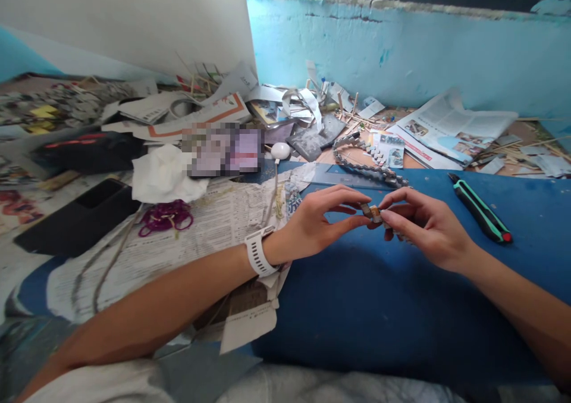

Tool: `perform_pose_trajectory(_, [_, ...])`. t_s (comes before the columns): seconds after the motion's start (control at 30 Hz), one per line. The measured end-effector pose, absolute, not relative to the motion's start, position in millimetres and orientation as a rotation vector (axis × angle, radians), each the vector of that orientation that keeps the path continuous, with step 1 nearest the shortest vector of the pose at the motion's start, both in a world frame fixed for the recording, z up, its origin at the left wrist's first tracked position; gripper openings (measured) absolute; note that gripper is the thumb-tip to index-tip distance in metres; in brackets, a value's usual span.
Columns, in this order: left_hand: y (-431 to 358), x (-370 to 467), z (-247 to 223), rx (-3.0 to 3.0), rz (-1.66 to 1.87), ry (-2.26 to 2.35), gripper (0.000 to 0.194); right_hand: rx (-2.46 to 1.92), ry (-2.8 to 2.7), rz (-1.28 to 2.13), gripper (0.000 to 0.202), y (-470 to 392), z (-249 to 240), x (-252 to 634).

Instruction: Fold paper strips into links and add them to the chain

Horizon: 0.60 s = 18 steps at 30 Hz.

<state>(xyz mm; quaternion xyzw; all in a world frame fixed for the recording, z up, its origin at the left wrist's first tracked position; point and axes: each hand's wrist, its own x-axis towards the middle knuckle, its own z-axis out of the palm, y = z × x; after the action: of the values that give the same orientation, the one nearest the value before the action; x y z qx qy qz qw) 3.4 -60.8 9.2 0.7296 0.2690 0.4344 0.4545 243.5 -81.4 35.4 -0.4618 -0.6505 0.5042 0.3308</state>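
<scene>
My left hand (pixel 317 221), with a white watch on its wrist, pinches one end of a short folded-paper chain (pixel 376 214) between thumb and fingers. The other end is gripped by my right hand (pixel 427 227), whose fingers cover much of it. Grey-white links with an orange patch show between the fingertips, held above the blue tabletop (pixel 357 308). Just beyond the hands lies a longer zigzag chain of folded paper (pixel 370 166), curved round on itself. A ruler-like strip (pixel 334 180) is partly hidden behind my left hand.
A black and green utility knife (pixel 482 209) lies to the right. Newspaper sheets (pixel 450 129), paper scraps and thin sticks line the wall. On the left are white tissue (pixel 163 174), purple cord (pixel 166 217), a black case (pixel 80 215) and a white round-headed cable (pixel 280 151).
</scene>
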Motion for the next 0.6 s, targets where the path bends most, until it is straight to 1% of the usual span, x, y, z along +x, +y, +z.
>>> perform_pose_trajectory(0.17, [-59.7, 3.0, 7.1, 1.784, 1.087, 0.677, 0.029, -1.205, -1.68, 1.34, 0.027, -83.0, 36.9, 242.5])
perform_pose_trajectory(0.33, [-59.1, 3.1, 6.5, 1.737, 1.093, 0.673, 0.029, -1.203, -1.688, 1.295, 0.024, -82.9, 33.1, 244.7])
perform_pose_trajectory(0.43, [-58.3, 3.3, 7.9, 1.705, 1.117, 0.739, 0.026, -1.198, -1.677, 1.294, 0.025, -82.6, 33.6, 246.2])
perform_pose_trajectory(0.6, [-55.2, 3.9, 11.2, 1.563, 1.196, 0.836, 0.026, -1.195, -1.694, 1.258, 0.035, -80.9, 34.8, 247.2])
